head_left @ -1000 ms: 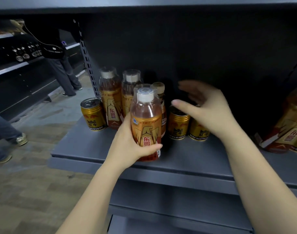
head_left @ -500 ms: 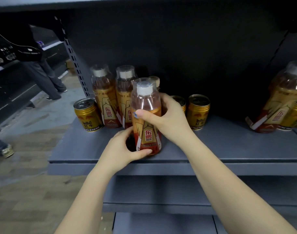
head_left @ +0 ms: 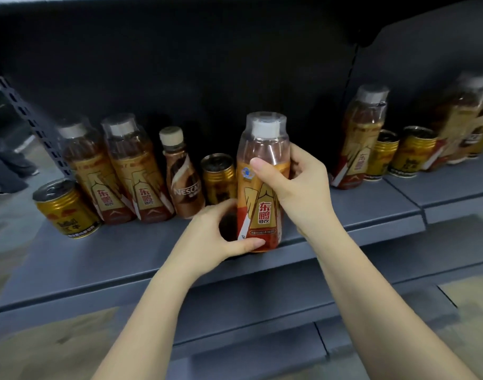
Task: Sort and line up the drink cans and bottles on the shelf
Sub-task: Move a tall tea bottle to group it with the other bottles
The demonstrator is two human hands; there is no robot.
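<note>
I have the energy-drink bottle [head_left: 260, 187] upright at the front edge of the shelf [head_left: 125, 256], my right hand [head_left: 298, 185] clamped round its shoulder and my left hand [head_left: 218, 237] wrapped round its base. It looks full, so I judge it fairly heavy. The glossy sleeve seems slippery, so the two-hand hold suits it.

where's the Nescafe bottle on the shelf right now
In the head view, the Nescafe bottle stands left of centre on the shelf, between an orange-labelled bottle on its left and a gold can on its right.
</note>
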